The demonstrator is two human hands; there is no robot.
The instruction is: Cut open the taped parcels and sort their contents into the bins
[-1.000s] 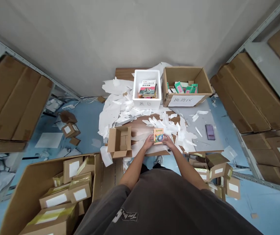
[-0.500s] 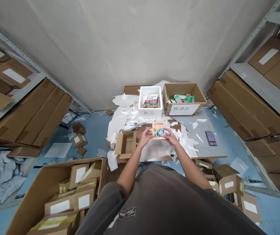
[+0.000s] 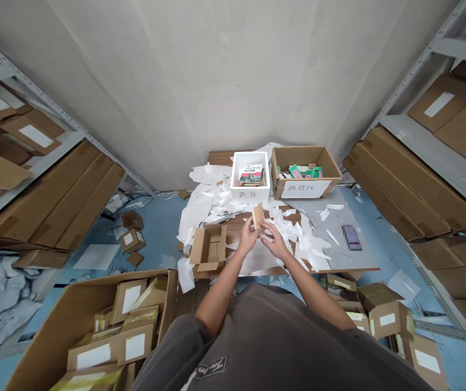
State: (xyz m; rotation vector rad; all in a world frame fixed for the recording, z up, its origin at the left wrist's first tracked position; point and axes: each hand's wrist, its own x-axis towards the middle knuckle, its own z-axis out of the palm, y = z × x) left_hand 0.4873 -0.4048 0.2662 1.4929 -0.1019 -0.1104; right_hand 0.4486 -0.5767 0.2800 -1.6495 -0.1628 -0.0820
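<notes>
A small book (image 3: 259,216) with a pale orange cover is held up over the front middle of the table, turned partly edge-on. My left hand (image 3: 248,237) is closed on its left, lower side. At its lower right edge, my right hand (image 3: 275,241) has the thumb and fingertips against it. To the left of my hands stands an open cardboard box (image 3: 209,247) with its flaps out. Behind the book is a white foam box (image 3: 250,194) with several books (image 3: 251,175) inside. A cardboard bin with a handwritten label (image 3: 306,189) holds green and white packs (image 3: 313,172).
Torn white paper (image 3: 204,206) covers much of the wooden table (image 3: 233,158). A blurred purple item (image 3: 352,238) lies on the grey sheet at right. A large carton (image 3: 59,315) of parcels is at lower left, more parcels (image 3: 383,315) at lower right. Shelves flank both sides.
The book has turned from cover facing me to nearly edge-on. My right hand has shifted down and left along it. The view has tilted slightly.
</notes>
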